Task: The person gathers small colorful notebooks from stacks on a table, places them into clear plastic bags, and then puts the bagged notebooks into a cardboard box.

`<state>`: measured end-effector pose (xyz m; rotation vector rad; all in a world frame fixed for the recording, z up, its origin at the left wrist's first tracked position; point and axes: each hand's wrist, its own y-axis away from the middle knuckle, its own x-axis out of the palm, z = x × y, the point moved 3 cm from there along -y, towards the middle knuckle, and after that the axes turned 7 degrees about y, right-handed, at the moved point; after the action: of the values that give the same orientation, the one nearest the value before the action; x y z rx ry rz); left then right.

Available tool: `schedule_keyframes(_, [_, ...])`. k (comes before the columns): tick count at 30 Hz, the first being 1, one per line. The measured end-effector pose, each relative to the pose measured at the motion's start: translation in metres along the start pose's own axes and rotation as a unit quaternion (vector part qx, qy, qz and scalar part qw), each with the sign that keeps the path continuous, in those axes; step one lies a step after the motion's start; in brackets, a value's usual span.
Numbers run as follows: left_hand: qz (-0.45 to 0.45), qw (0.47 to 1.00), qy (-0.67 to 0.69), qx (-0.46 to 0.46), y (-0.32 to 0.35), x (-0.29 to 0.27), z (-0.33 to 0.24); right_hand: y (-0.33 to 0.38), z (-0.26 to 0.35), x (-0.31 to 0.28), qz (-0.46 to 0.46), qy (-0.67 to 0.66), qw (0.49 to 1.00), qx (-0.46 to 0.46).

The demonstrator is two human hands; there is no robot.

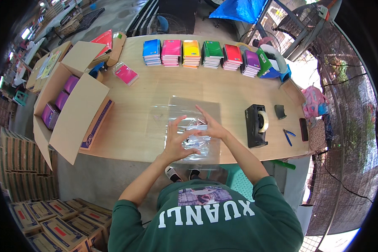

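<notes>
Left hand (177, 140) fingers spread and curled over a clear plastic bag (193, 126) at the table's (134, 126) near edge, right hand (210, 126) fingers extended together, touching the bag's top, black tape dispenser (256, 125) just beside.

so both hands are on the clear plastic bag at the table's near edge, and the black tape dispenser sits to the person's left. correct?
Not quite. In the head view the tape dispenser sits to the person's right. Both the left hand and right hand are on the clear plastic bag.
</notes>
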<state>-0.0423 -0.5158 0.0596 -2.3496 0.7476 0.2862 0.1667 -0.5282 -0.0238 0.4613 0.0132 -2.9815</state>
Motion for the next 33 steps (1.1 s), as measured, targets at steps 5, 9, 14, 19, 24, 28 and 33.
schedule_keyframes(5, [0.009,0.997,-0.075,0.004,0.015,0.018,0.032,-0.001,0.015,0.003,0.014,-0.014,0.999,0.025])
schedule_keyframes(9, [-0.018,0.998,0.009,-0.065,0.014,0.033,0.036,0.004,0.009,-0.005,-0.019,-0.206,0.976,0.075])
schedule_keyframes(14, [-0.041,0.988,0.056,-0.136,0.014,0.039,0.036,0.011,0.027,-0.008,-0.068,-0.134,0.987,0.051])
schedule_keyframes(19, [-0.094,0.944,0.181,-0.26,0.005,0.035,0.045,0.013,0.049,-0.007,-0.096,-0.046,0.994,0.038])
schedule_keyframes(24, [-0.088,0.939,0.239,-0.23,0.015,0.044,0.057,0.048,0.057,0.007,-0.155,0.209,0.954,-0.146])
schedule_keyframes(28, [-0.097,0.946,0.2,-0.235,0.012,0.052,0.043,0.074,0.067,0.012,-0.19,0.35,0.897,-0.193])
schedule_keyframes(33, [-0.153,0.944,0.179,-0.231,0.022,0.05,0.047,0.157,0.049,-0.074,-0.47,0.334,0.816,-0.035])
